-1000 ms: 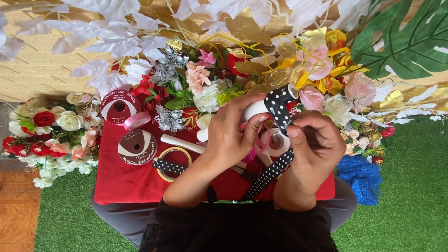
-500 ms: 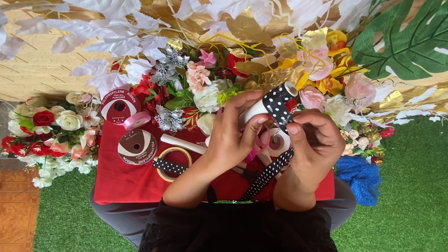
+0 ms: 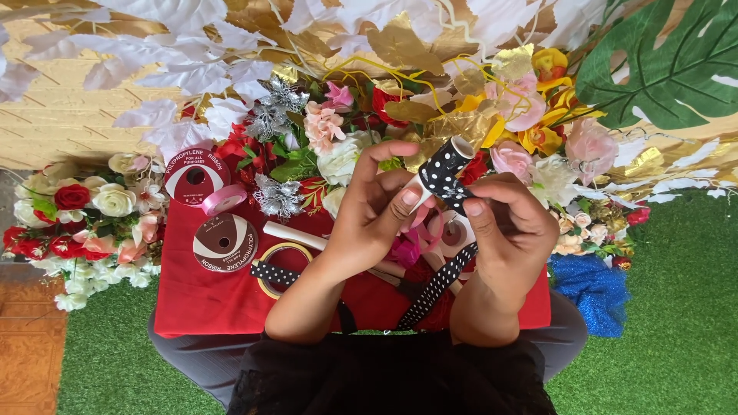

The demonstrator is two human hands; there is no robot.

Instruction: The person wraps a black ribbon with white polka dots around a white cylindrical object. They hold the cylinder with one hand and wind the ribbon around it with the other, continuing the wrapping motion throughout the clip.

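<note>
The black ribbon with white dots (image 3: 444, 175) sits wound over the top of a white tube (image 3: 453, 151) at the centre of the view, the tube's long axis tilting from 7 o'clock up to 1 o'clock, and the ribbon's free tail (image 3: 437, 286) hangs from the wrap toward 7 o'clock, down past the wrists. Both hands meet on it: the left hand (image 3: 367, 219) comes in from 8 o'clock and pinches the tube's lower part with thumb and fingers closed on it, while the right hand (image 3: 507, 230) comes in from 4 o'clock, thumb and forefinger pinched on the ribbon just below the wrap. Both are equally close. Compared with half a second ago, little differs: the tube and both grips stay put. Beyond lie a red cloth (image 3: 200, 303), two ribbon spools (image 3: 224, 240) at 9 o'clock, and artificial flowers (image 3: 323, 127).
</note>
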